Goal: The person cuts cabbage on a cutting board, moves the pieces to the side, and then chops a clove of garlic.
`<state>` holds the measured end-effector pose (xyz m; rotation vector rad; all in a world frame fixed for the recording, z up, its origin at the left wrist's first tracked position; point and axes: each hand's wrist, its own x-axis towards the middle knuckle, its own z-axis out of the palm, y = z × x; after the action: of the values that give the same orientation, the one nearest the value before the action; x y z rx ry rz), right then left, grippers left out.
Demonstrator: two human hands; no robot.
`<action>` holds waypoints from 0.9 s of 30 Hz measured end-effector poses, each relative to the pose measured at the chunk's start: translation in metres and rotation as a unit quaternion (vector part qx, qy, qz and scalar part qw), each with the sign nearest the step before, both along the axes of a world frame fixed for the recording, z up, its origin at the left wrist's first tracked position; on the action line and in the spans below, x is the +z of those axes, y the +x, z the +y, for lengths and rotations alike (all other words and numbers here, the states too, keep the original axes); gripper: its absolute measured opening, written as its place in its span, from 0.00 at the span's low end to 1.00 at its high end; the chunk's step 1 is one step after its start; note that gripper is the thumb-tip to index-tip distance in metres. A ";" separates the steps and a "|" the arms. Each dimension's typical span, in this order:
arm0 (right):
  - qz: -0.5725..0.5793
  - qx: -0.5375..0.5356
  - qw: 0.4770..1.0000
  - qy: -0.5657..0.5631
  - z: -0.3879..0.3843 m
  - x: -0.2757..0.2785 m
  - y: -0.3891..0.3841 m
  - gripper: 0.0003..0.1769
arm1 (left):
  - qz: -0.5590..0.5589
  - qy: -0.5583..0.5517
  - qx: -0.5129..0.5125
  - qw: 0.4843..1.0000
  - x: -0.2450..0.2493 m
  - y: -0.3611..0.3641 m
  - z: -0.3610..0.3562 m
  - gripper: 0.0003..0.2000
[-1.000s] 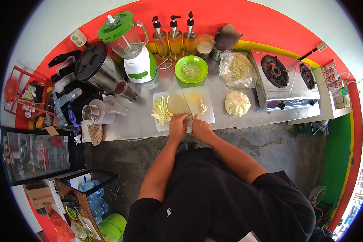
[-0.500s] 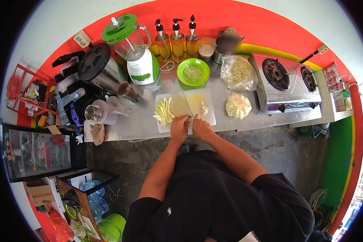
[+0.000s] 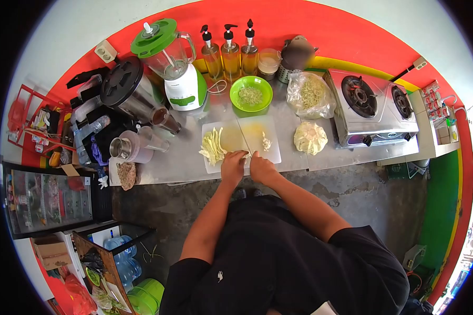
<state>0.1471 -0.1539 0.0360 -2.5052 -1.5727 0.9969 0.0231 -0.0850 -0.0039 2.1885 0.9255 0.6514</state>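
Observation:
My right hand is closed round the handle of a knife, whose blade shows edge-on as a thin line across the white cutting board. Close beside it, my left hand has its fingers bent together at the board's near edge. A tiny pale bit shows by those fingertips, but what they grip is mostly hidden. Pale green cabbage strips lie on the left of the board. Small whitish pieces sit on its right. To the right of the board rests a cut cabbage.
Behind the board stands a green bowl holding shredded vegetable. A plastic bag of shreds lies near the gas stove. Farther left are a blender, a tall steel container and clear cups. Pump bottles line the wall.
Both hands stay at the board's near edge, with only a slight shift of the fingers. The view has moved very slightly; the other things keep their places.

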 end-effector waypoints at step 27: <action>-0.016 -0.012 1.000 -0.002 -0.003 0.006 -0.006 0.20 | 0.023 0.008 0.015 1.000 -0.001 0.001 -0.002 0.14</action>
<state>0.1413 -0.1568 0.0417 -2.5486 -1.5457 0.9627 0.0240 -0.0875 -0.0052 2.2156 0.9807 0.6264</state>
